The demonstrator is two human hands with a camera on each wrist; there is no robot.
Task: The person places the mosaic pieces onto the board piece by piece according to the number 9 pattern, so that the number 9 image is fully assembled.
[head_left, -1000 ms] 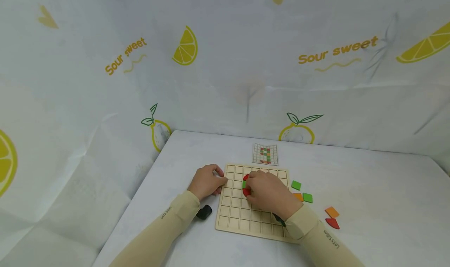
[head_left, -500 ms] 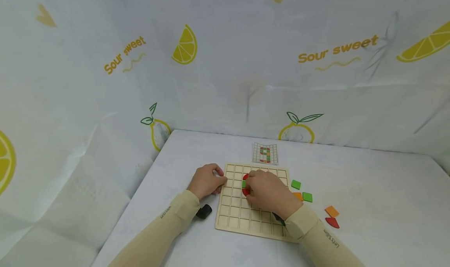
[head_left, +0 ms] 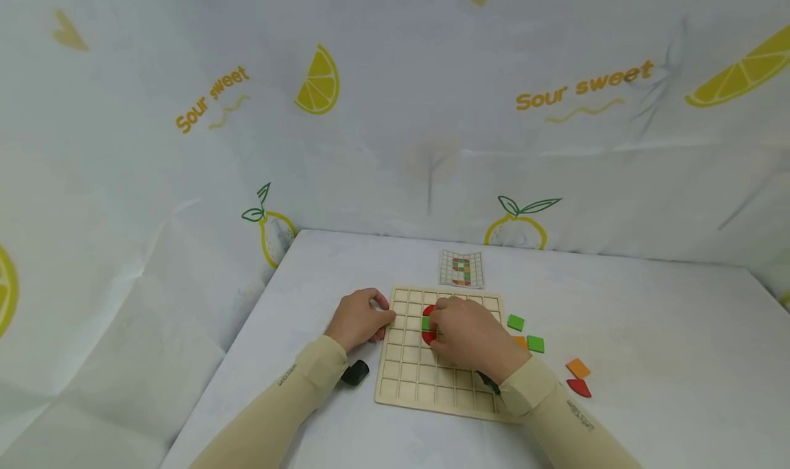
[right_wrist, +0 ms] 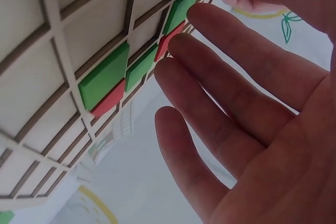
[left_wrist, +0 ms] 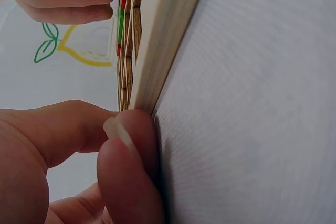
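Note:
A wooden grid board (head_left: 407, 373) lies on the table. At its left edge my left hand (head_left: 356, 320) grips the rim, with thumb and fingertips against the wood in the left wrist view. My right hand (head_left: 472, 335) is over the board, its fingers fairly straight and their tips close to the coloured pieces. Beside these fingertips are a red curved piece (head_left: 428, 337) and a green square tile (head_left: 426, 323). More green tiles (right_wrist: 105, 76) and a red piece (right_wrist: 110, 98) sit in the grid in the right wrist view. From the head, my right hand hides part of the pieces.
A pattern card (head_left: 461, 270) stands behind the board. Loose to the right are green tiles (head_left: 535, 344), orange tiles (head_left: 578, 368) and a red piece (head_left: 579, 387). A black object (head_left: 355, 373) shows by the left wrist. Printed white cloth (head_left: 395, 112) hangs behind the table.
The head view has shifted slightly. Both hands keep their places at the board, and no piece has visibly moved.

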